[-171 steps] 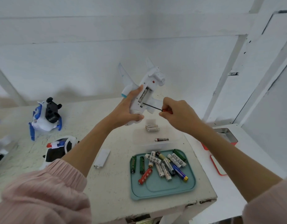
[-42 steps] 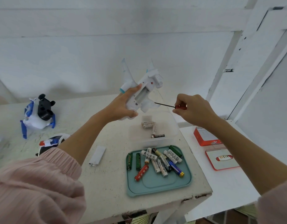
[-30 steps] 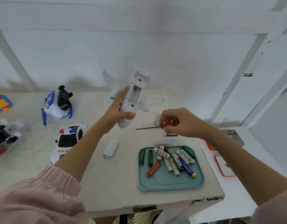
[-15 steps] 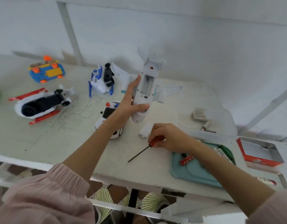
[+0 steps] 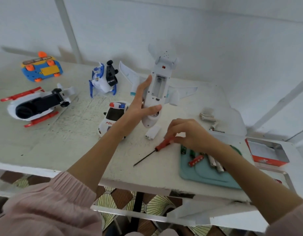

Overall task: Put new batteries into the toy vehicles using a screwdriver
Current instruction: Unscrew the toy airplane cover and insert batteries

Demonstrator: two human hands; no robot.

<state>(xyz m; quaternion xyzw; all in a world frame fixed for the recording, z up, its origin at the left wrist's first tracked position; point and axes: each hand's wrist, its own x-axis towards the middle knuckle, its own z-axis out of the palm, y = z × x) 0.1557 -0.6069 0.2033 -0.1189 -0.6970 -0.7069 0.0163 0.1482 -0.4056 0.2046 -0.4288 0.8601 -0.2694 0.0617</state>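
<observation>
My left hand [image 5: 138, 106] grips a white toy airplane [image 5: 157, 89] above the table, belly towards me, its battery compartment open and empty. The white compartment cover [image 5: 152, 132] lies on the table just below the plane. A red-handled screwdriver [image 5: 154, 150] lies on the table, tip pointing towards me. My right hand [image 5: 188, 133] is low over it, fingertips curled on the end of its handle. A teal tray [image 5: 207, 174] with several batteries [image 5: 196, 160] sits under my right wrist.
A police car [image 5: 113, 116] stands behind my left forearm. A red-and-white helicopter [image 5: 36, 104], a blue-and-orange car [image 5: 41, 68] and a blue-and-white toy [image 5: 104, 79] lie at the left. Loose batteries [image 5: 207, 116] and a red tin [image 5: 266, 152] are at the right.
My right hand drew the screwdriver away from the plane and brought it down onto the table. Now more of the handle shows. The plane's compartment has no batteries in it.
</observation>
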